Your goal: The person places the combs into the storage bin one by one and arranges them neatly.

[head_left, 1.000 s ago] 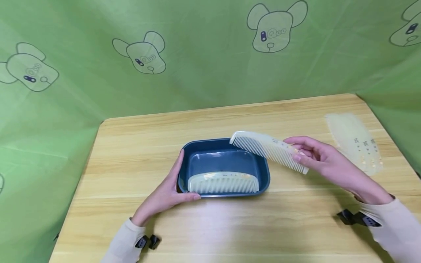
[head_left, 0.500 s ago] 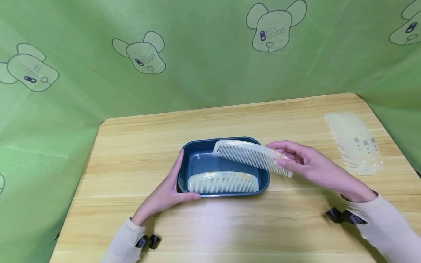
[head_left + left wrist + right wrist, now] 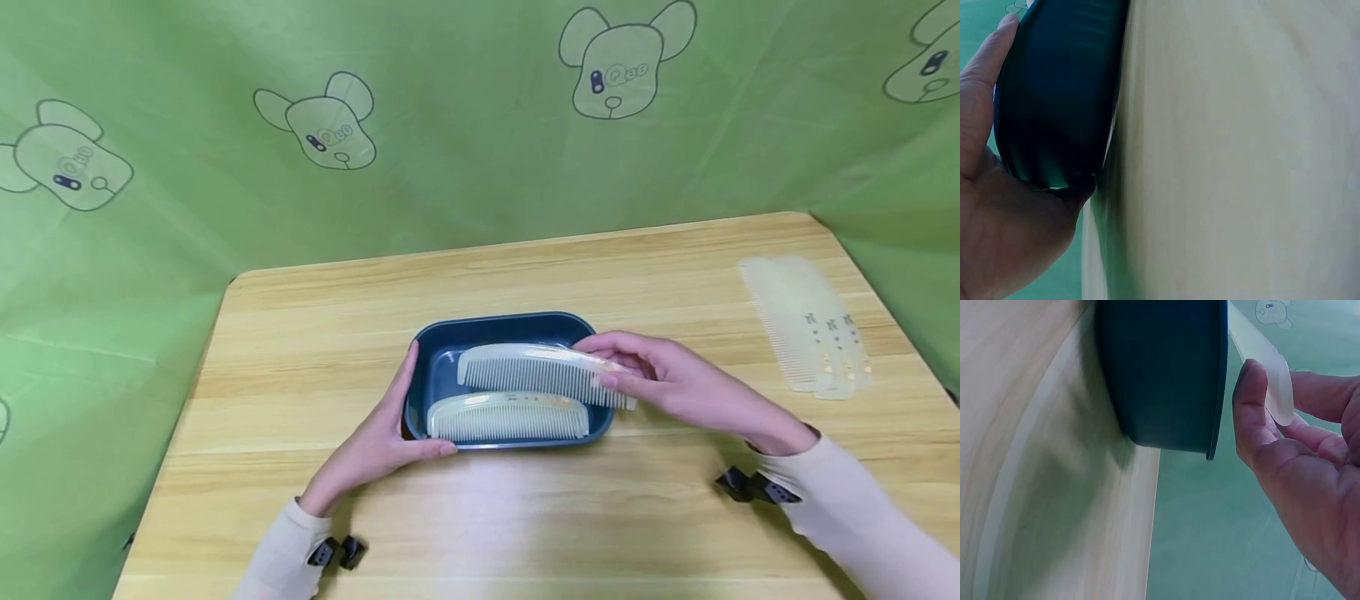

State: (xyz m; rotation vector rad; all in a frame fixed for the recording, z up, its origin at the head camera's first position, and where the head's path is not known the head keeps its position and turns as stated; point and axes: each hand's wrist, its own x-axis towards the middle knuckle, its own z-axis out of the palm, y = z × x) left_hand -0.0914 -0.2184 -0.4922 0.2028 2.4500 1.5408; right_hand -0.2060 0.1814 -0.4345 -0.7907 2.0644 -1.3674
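Observation:
A dark blue rectangular basin [image 3: 437,367] stands on the table, one pale comb [image 3: 507,419] lying inside along its near wall. My left hand [image 3: 378,442] grips the basin's left end, thumb at the near corner and fingers along the side. In the left wrist view that hand [image 3: 1004,206] is wrapped about the basin's end. Between thumb and fingers my right hand [image 3: 660,379] pinches the right end of a second pale comb [image 3: 540,371], which slants over the basin's right half. In the right wrist view the held comb [image 3: 1272,375] sits above the basin's rim.
Overlapping pale combs [image 3: 806,325] with small printed marks lie at the right of the wooden table [image 3: 322,308]. A green cloth [image 3: 465,192] with bear-head drawings hangs behind and at both sides.
My right hand has moved left and slightly toward me, carrying the comb from the basin's right edge to over its inside. The left hand and the basin have stayed in place.

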